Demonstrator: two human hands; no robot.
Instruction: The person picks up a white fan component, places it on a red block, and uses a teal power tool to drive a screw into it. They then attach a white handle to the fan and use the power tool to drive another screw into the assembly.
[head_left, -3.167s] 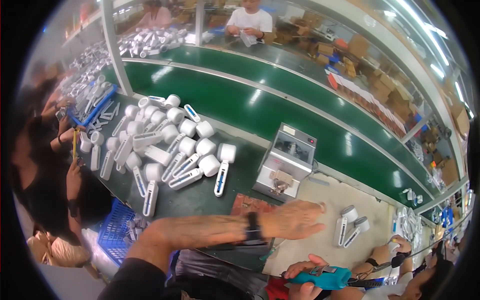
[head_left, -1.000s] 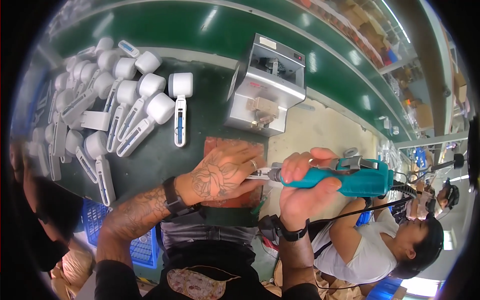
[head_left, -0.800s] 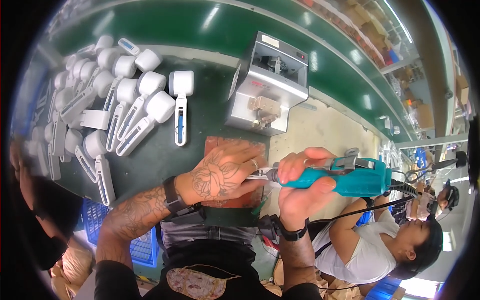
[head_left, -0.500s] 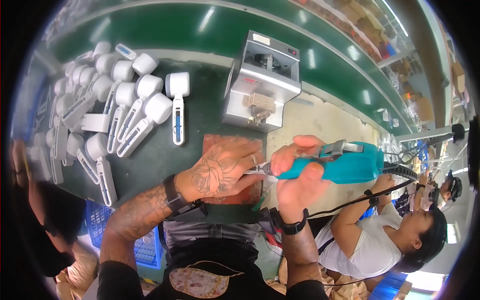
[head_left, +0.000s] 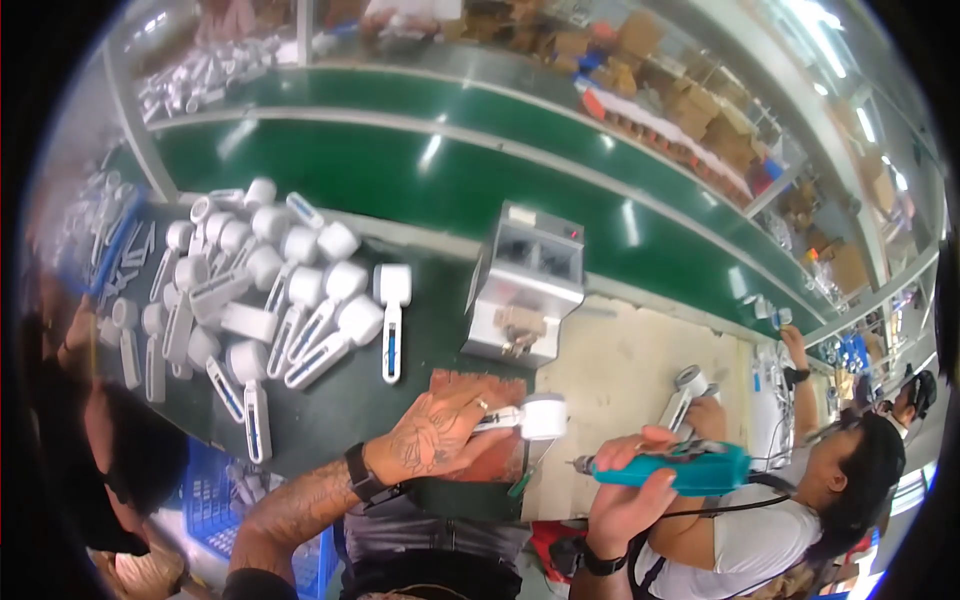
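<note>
My left hand [head_left: 440,430] is closed round the slotted handle of a white handheld unit [head_left: 543,417], its short cylindrical head pointing right. That hand rests over a reddish-brown board [head_left: 480,384] on the dark green bench. To the right, my right hand [head_left: 628,482] grips a teal electric screwdriver [head_left: 690,474]. The screwdriver's bit points left toward the white unit but stands apart from it. A cable runs off the tool's rear end. Beyond the board lies a similar white unit [head_left: 393,325] with a blue strip inside its handle slot.
A pile of white units [head_left: 265,270] covers the bench's left side. Behind my hands stands a grey metal screw feeder [head_left: 528,290]. At right, a co-worker in a white shirt [head_left: 750,530] has a hand near another white unit [head_left: 684,395]. A blue crate [head_left: 212,505] sits below left.
The screwdriver has pulled away from the unit at my left hand, to the right. The unit's round head now shows. My view has tilted up, bringing more of the background in.
</note>
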